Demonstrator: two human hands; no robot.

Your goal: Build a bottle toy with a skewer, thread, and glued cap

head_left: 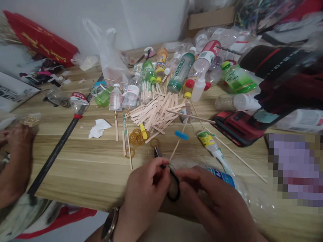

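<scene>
My left hand (145, 187), with a watch on its wrist, is closed in a pinch round the black-handled scissors (172, 181) at the near edge of the wooden table (91, 164). My right hand (214, 204) lies curled next to it, fingers against the scissors' loop and over a clear plastic bottle (228, 179) with a blue label. The scissors' tips (157, 151) point away from me. A thin wooden skewer (178, 144) with a blue piece on it lies just beyond my hands.
A heap of wooden craft sticks (156, 112), yellow rubber bands (136, 137), a glue bottle (211, 144), and several plastic bottles (181, 70) fill the table's middle and back. A long black rod (57, 149) lies at left. Another person's hand (17, 140) is at the left edge. A red-black device (235, 127) sits right.
</scene>
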